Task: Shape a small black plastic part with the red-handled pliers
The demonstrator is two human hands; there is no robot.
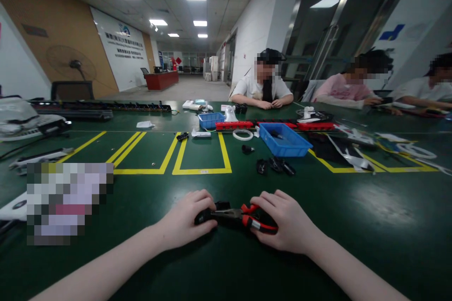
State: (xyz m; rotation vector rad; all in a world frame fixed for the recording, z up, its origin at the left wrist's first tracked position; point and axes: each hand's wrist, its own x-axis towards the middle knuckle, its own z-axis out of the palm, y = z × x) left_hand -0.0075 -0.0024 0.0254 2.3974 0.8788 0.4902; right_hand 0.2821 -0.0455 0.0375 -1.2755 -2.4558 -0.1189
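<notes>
We work low in the middle of the frame, on a wide green surface (353,244) marked with yellow lines. A blue bin (286,141) sits above centre, with loose black pieces (275,166) just below it, well apart from us.

Our left hand (187,221) lies left of centre, its grip closed over a small black part (203,217) that rests on the surface. Our right hand (287,225) lies right of centre, its grip wrapped shut around the red-and-black handles of the pliers (240,216).

The pliers lie between the two hands, low over the surface. Their long axis runs almost level across the frame, left to right. The nose points left into the black part; the handles trail right under our palm.

As we judge it, the work is nipping that part with the nose. To do it well, we pin the part flat with the left fingers clear of the nose, line the pliers straight along their axis, and squeeze slowly so that the nose does not slip off sideways.
</notes>
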